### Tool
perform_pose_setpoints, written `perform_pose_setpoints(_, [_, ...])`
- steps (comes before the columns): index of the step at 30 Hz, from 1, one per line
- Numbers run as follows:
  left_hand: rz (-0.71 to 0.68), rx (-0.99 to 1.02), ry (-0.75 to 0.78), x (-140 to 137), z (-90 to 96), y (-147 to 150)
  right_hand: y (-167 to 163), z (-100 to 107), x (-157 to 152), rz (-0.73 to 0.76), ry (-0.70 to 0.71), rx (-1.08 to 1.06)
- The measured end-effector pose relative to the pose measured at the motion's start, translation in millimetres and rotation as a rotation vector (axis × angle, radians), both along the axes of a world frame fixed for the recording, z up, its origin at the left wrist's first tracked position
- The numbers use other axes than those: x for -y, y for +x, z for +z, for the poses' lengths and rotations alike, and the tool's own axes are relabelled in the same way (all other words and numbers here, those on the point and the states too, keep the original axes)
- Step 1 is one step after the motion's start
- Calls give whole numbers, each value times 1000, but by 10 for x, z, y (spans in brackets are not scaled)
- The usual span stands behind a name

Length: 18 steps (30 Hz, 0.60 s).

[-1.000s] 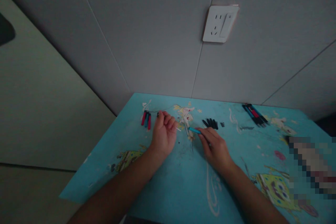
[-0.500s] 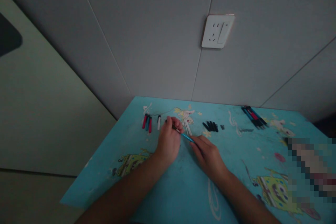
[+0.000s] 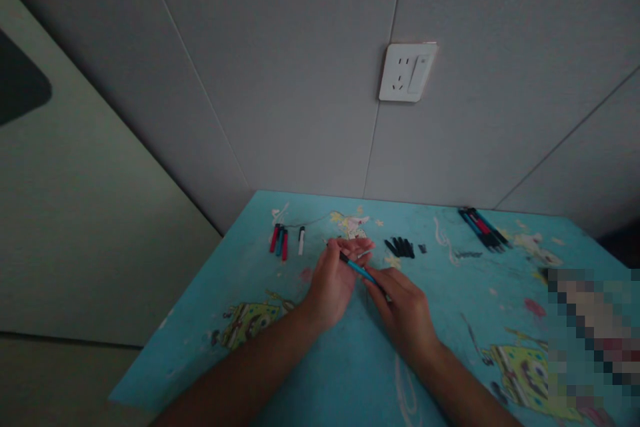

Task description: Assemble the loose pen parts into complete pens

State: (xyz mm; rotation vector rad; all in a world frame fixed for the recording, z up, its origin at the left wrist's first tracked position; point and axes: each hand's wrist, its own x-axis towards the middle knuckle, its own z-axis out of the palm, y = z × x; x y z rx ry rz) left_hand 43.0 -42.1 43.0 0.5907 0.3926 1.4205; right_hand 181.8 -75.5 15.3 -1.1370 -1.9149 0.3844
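Foreground: worktop (image 3: 325, 380) with blue printed surface, running out past the lower border in a wedge between two bare forearms. At left, slanting side edge well apart from the left forearm, with a yellow cartoon print (image 3: 253, 323) in the room between. Beyond the right forearm, broad stretch of surface bearing a second yellow print (image 3: 525, 377) and, at the border, a pixelated patch (image 3: 595, 327), contents unreadable.

Middle ground: left hand (image 3: 334, 283), palm half turned up, fingers extended rightward and slightly parted; whether gripping anything, cannot tell. Close beside, right hand (image 3: 403, 293), angled inward from the wrist, thumb and fingers pinching the blue barrel of a pen (image 3: 357, 267). Pen tilted, dark end toward the left palm, other end inside the right hand. Thin pale sliver at the left fingertips, too small to identify.

Farther, left of the hands: row of red and blue pieces (image 3: 279, 241) with black ends; between row and left hand, a white piece (image 3: 301, 240) with black end. To the right: fanned short black pieces (image 3: 399, 247); well apart from these, near the far edge, a bundle of pens (image 3: 484, 230).

Background: far edge against a gray wall (image 3: 310, 80), with white socket plate (image 3: 407, 73) above.
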Motion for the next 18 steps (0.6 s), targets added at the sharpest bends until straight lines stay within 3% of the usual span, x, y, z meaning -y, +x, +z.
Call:
perform_pose_setpoints(11, [-32, -83, 44, 44, -40, 9, -67, 2, 85, -36, -38, -89])
perform_pose_setpoints(18, [-95, -132, 113, 50, -74, -5, -72, 98, 41, 3, -260, -285])
